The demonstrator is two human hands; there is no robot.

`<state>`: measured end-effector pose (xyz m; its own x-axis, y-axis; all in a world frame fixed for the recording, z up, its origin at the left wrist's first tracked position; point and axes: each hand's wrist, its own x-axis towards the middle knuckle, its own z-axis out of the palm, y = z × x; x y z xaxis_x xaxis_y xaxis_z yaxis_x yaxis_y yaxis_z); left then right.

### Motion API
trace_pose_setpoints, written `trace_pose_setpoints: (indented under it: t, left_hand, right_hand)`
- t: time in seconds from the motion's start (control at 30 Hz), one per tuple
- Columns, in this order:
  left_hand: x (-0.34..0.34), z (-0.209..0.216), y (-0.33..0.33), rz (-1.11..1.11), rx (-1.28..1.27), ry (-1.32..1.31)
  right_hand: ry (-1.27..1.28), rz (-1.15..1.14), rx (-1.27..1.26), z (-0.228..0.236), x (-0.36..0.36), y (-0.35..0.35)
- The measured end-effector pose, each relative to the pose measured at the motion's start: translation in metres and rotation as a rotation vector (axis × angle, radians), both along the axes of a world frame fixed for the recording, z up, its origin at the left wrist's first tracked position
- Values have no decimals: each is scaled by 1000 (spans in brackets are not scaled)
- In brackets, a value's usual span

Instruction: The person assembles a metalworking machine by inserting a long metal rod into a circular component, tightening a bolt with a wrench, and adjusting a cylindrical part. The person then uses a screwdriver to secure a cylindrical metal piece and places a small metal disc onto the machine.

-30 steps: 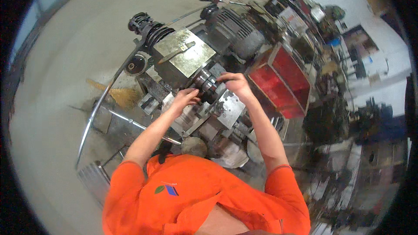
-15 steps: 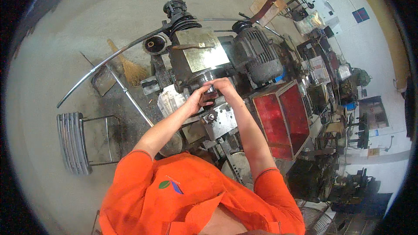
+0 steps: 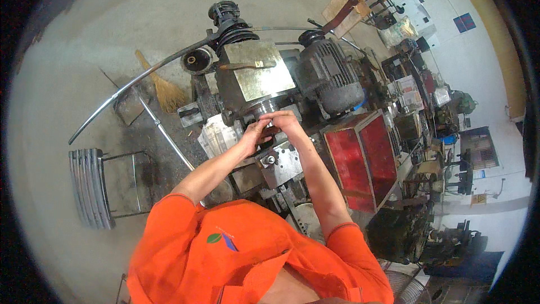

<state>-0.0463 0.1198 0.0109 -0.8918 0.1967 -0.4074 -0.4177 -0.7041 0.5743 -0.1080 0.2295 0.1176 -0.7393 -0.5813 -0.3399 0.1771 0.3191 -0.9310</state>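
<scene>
Both my hands meet at the front of a round metal chuck (image 3: pixel 262 105) on a lathe-like machine. My left hand (image 3: pixel 256 134) comes from the left with its fingers curled in under the chuck face. My right hand (image 3: pixel 283 121) reaches over from the right, fingers bent and touching the left hand's. Between them a small shiny metal part shows only in slivers; the fingers hide its shape. Just below the hands is a steel block with a bolt (image 3: pixel 282 164) on the machine's slide.
A wooden-handled brush (image 3: pixel 247 65) lies on the machine's flat top plate (image 3: pixel 260 83). To the right stand a ribbed motor (image 3: pixel 332 73) and a red-panelled box (image 3: pixel 350 160). Leftward are a long bent metal bar (image 3: pixel 121 93), a broom (image 3: pixel 167 93) and a slatted chair (image 3: pixel 90 188).
My hands stay at the chuck; the right fingers have settled closer over the left, covering more of the shiny part. The whole view has shifted slightly.
</scene>
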Motion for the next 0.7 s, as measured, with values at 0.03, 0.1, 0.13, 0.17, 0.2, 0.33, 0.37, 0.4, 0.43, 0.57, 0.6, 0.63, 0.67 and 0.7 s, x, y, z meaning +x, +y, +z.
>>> trace_pose_setpoints:
  t: [0.03,0.1,0.13,0.17,0.2,0.33,0.37,0.4,0.43,0.57,0.6,0.63,0.67,0.7]
  left_hand:
    - [-3,0,-1,14,1,19]
    - [-3,0,-2,42,4,53]
    - [1,0,5,87,31,-24]
    - [3,-2,6,82,29,-31]
    - [1,-5,5,71,-6,-27]
    - [0,-10,4,62,-21,-21]
    - [7,4,5,92,14,-41]
    - [6,4,3,78,-27,-35]
    - [4,3,2,65,-67,-29]
    - [3,1,2,75,-64,-28]
    - [3,-1,2,63,-56,-27]
    - [2,-3,2,51,-47,-27]
    - [1,0,0,64,-22,-16]
    - [2,-1,0,56,-17,-23]
  right_hand:
    - [-14,-12,36,3,-4,-3]
    - [-49,-34,110,6,-6,-9]
    - [-67,-101,143,4,3,-10]
    - [-83,-40,-28,2,6,-2]
    - [-72,-33,-37,-1,5,-1]
    - [-124,-51,-69,-9,2,2]
    - [-91,-52,-76,-11,3,3]
    - [-59,-53,-82,-14,5,4]
    - [-26,-54,-89,-17,5,5]
    - [-25,-49,-167,-14,11,5]
    - [-5,-59,-139,-17,9,5]
    - [-22,-61,-89,-15,5,4]
    - [-38,-61,-43,-4,3,-1]
    - [-55,-61,4,1,1,-3]
